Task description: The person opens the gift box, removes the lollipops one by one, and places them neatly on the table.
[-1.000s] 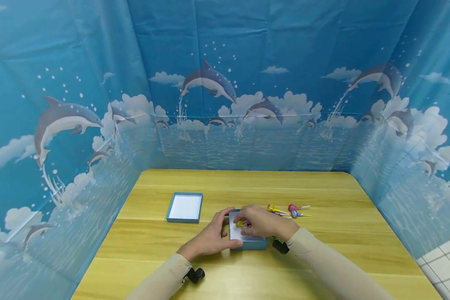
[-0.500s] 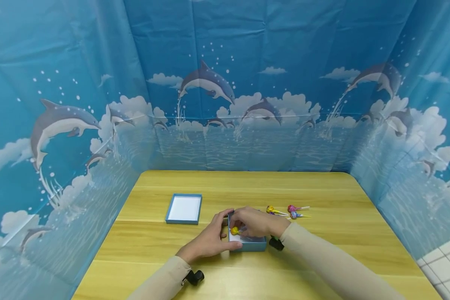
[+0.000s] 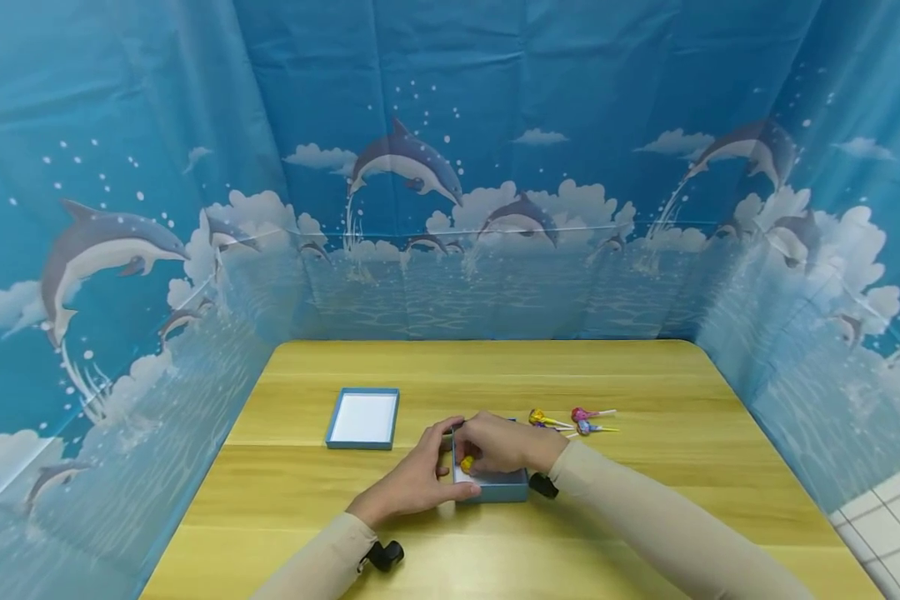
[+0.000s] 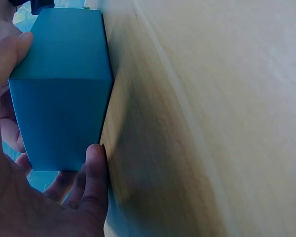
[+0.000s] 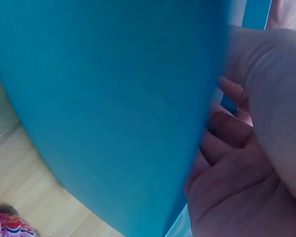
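Observation:
A blue open-topped box with a white inside stands on the table, its outer walls filling much of both wrist views. My left hand grips its left side, thumb at the near wall and fingers at the left and far side. Inside the box, my right hand pinches a lollipop with a yellow wrapper near the left wall. The lollipop's stick is hidden by that hand. In the right wrist view, the box's wall hides the fingertips of my right hand.
A shallow blue lid with a white inside lies to the left on the wooden table. Right of the box are several lollipops: a yellow one, a pink one, a bluish one, and others partly covered. A dolphin-print curtain surrounds the table.
My right hand has moved the yellow lollipop slightly left and nearer within the box. My left hand keeps its hold on the box; the view has shifted a little.

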Available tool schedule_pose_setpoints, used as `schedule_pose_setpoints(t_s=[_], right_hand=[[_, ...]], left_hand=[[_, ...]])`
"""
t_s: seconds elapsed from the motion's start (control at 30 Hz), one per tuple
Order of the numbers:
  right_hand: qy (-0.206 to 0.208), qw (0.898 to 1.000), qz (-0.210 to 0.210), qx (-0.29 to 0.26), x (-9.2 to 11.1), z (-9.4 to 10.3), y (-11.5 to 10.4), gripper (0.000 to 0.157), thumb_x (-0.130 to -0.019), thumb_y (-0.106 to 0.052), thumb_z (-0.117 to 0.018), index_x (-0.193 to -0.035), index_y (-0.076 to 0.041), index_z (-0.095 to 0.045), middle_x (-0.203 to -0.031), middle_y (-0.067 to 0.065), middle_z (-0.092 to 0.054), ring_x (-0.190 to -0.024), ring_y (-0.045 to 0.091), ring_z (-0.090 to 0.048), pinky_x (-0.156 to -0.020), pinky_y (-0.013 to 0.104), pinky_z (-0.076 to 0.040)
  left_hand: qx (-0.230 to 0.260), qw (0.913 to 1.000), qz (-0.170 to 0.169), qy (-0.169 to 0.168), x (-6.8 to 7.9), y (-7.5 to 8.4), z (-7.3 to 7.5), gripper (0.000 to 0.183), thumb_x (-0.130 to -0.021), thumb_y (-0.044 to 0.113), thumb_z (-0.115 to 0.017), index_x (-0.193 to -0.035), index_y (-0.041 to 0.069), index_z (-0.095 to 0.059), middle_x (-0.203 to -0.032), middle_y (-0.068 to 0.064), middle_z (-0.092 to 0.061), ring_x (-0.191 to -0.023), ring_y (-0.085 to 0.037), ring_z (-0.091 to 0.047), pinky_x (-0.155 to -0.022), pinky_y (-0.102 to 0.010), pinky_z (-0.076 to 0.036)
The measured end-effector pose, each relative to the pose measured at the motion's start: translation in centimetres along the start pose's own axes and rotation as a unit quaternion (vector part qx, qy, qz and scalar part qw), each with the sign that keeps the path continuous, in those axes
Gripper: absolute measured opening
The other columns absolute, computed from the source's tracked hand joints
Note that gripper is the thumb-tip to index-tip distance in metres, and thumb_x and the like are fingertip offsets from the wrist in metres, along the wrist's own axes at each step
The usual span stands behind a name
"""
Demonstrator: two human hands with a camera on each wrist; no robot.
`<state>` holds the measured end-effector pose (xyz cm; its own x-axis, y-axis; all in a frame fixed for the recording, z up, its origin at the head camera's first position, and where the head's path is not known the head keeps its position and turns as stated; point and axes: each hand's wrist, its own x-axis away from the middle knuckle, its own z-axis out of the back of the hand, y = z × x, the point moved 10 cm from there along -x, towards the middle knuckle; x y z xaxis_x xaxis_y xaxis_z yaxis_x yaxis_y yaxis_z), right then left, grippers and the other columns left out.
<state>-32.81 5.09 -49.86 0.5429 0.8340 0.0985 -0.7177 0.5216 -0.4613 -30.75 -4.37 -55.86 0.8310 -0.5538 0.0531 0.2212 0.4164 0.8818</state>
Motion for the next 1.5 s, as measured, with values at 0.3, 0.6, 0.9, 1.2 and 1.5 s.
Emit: schedule_pose_setpoints(t_s=[0.3,0.6,0.9,1.2,1.5], right_hand=[[0.0,1.0,-0.008,0.014,0.1,0.0,-0.2,0.015,-0.103,-0.002,-0.088,-0.108,-0.015,-0.084,-0.108,-0.001,-0.084,-0.092,0.005,-0.076,-0.083,0.019,-0.062],[0.037,0.999,0.007,-0.019,1.7,1.6,-0.6,0.024,-0.106,0.003,-0.082,-0.127,-0.008,-0.083,-0.124,0.008,-0.083,-0.1,0.008,-0.079,-0.088,0.023,-0.066],[0.067,0.995,-0.022,-0.075,3.3,3.2,0.0,0.023,-0.113,-0.007,-0.078,-0.135,-0.007,-0.081,-0.129,0.009,-0.084,-0.097,0.006,-0.08,-0.083,0.021,-0.065],[0.111,0.992,-0.011,-0.056,5.1,4.7,-0.8,0.022,-0.113,-0.011,-0.079,-0.135,-0.012,-0.079,-0.13,0.005,-0.082,-0.089,-0.001,-0.072,-0.082,0.022,-0.064],[0.132,0.991,-0.012,-0.032,6.8,5.9,-0.4,0.025,-0.112,-0.01,-0.08,-0.137,-0.008,-0.08,-0.129,0.006,-0.083,-0.095,0.003,-0.075,-0.085,0.024,-0.066]], left_hand=[[-0.016,0.9999,0.003,0.0,0.3,0.0,0.3,0.113,-0.103,0.056,-0.088,-0.187,0.03,-0.018,-0.184,-0.017,-0.034,-0.132,-0.019,-0.066,-0.106,-0.033,-0.059],[-0.063,0.9979,0.009,-0.013,0.1,0.2,0.7,0.115,-0.101,0.064,-0.087,-0.188,0.037,-0.016,-0.185,-0.019,-0.033,-0.124,-0.019,-0.062,-0.102,-0.036,-0.055],[-0.031,0.9994,0.008,-0.011,-0.2,0.4,0.4,0.109,-0.1,0.059,-0.091,-0.183,0.049,-0.022,-0.183,-0.015,-0.035,-0.14,-0.018,-0.062,-0.11,-0.035,-0.061],[-0.024,0.9995,0.011,-0.016,-0.2,0.4,0.2,0.107,-0.1,0.057,-0.091,-0.183,0.048,-0.024,-0.181,-0.014,-0.039,-0.146,-0.019,-0.059,-0.111,-0.035,-0.061],[-0.019,0.9998,0.009,-0.004,-0.2,0.4,0.5,0.114,-0.099,0.055,-0.094,-0.186,0.035,-0.023,-0.179,-0.016,-0.039,-0.15,-0.022,-0.058,-0.114,-0.036,-0.062]])
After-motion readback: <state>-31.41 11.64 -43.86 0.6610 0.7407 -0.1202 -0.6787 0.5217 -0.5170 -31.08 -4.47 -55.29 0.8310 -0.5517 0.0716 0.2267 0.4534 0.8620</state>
